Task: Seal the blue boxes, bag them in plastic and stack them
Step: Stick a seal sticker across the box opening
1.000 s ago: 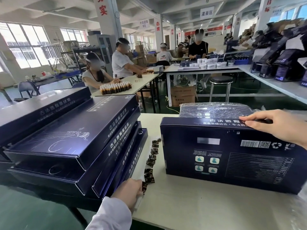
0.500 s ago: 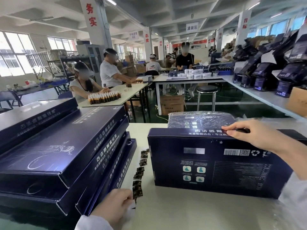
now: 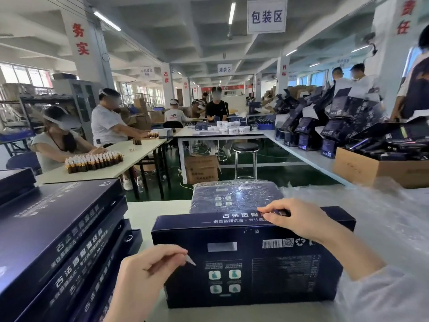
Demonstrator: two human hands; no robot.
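A dark blue box (image 3: 267, 275) stands on its long edge on the white table (image 3: 144, 214) in front of me, its printed back facing me. My right hand (image 3: 299, 219) grips its top flap near the middle, fingers curled over the edge. My left hand (image 3: 148, 282) is in front of the box's lower left face and pinches a small seal sticker (image 3: 190, 260) between thumb and forefinger. Behind the box lies a bagged blue box (image 3: 234, 196) wrapped in clear plastic. A slanted stack of blue boxes (image 3: 58, 228) fills the left side.
Crumpled clear plastic bags (image 3: 383, 205) cover the table on the right. A cardboard carton (image 3: 371, 170) of dark boxes sits beyond them. A stool (image 3: 246, 149) stands in the aisle ahead, and several people work at far tables.
My left hand has left the sticker strip at the table's near edge and risen to the box's front with a sticker pinched in it. My right hand stays on the top flap.
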